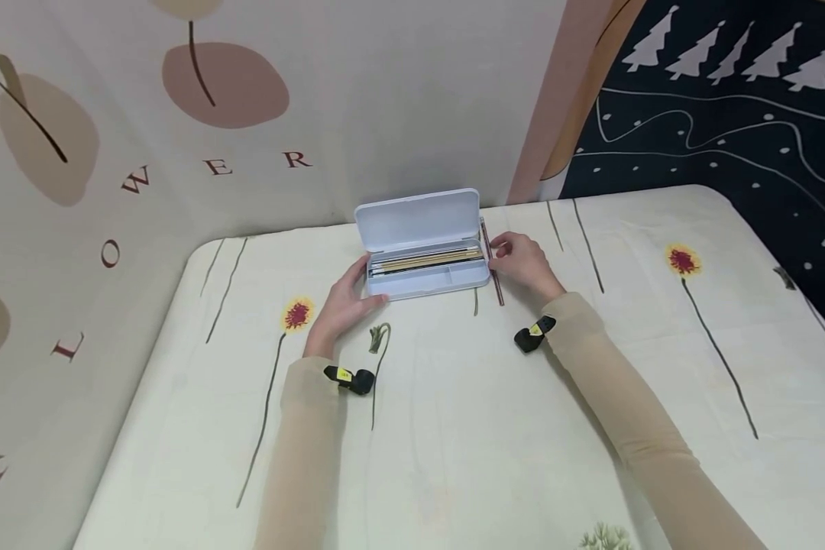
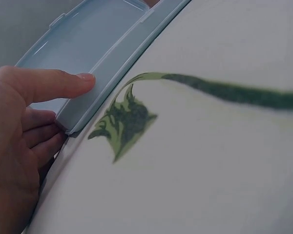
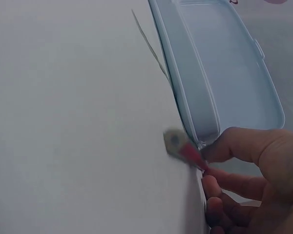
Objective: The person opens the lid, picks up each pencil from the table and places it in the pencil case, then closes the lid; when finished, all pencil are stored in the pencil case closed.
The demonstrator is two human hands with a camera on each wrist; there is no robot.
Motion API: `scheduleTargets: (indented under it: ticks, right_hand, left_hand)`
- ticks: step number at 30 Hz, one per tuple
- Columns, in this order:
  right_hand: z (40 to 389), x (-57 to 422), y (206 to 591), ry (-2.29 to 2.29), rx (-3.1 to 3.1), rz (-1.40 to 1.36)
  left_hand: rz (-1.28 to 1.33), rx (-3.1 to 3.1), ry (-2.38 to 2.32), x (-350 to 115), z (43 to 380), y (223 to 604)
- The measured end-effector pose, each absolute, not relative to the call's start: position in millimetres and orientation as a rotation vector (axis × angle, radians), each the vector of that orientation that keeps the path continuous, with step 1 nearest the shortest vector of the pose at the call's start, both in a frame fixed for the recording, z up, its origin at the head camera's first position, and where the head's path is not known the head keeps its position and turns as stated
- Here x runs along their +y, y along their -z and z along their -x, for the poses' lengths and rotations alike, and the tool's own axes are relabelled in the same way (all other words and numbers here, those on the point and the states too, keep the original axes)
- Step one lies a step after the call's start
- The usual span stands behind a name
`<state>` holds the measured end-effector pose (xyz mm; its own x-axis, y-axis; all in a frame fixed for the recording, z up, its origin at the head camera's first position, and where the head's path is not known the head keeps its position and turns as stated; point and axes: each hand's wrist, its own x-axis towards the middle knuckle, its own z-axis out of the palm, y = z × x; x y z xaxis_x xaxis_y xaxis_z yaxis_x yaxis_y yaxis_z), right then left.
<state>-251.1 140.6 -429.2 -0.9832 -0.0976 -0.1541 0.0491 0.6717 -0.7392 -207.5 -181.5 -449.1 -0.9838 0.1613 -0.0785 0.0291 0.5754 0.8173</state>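
A pale blue pencil case (image 1: pixel 429 286) lies with its lid (image 1: pixel 419 218) raised at the back, and several long thin pencils (image 1: pixel 426 261) rest inside it. My left hand (image 1: pixel 344 305) grips its left end; in the left wrist view the thumb (image 2: pixel 73 84) presses on the front wall while the other fingers curl round the corner. At the case's right end a reddish pencil (image 1: pixel 496 284) slants past. The fingers of my right hand (image 1: pixel 525 263) are bent around this pencil, close against the case's corner. In the right wrist view its flat end (image 3: pixel 175 141) sticks out blurred between thumb and forefinger.
A white cloth (image 1: pixel 426 428) printed with flowers and stems covers the table. Behind stands a pale wall hanging (image 1: pixel 385 99) with letters, and a dark hanging with white trees (image 1: pixel 715 122) is at the right.
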Motion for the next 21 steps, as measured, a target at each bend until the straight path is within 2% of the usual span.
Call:
scheduleTargets:
  ticks: [10, 21]
  right_hand:
    - [250.1, 141.4, 434.0, 1.276, 2.759, -0.076]
    - [253.0, 149.8, 437.1, 1.349, 2.75, -0.015]
  left_hand:
    - [-0.166, 2.653, -1.37, -181.5, 206.8, 448.8]
    - [-0.176, 2.668, -1.373, -182.5, 204.9, 447.3]
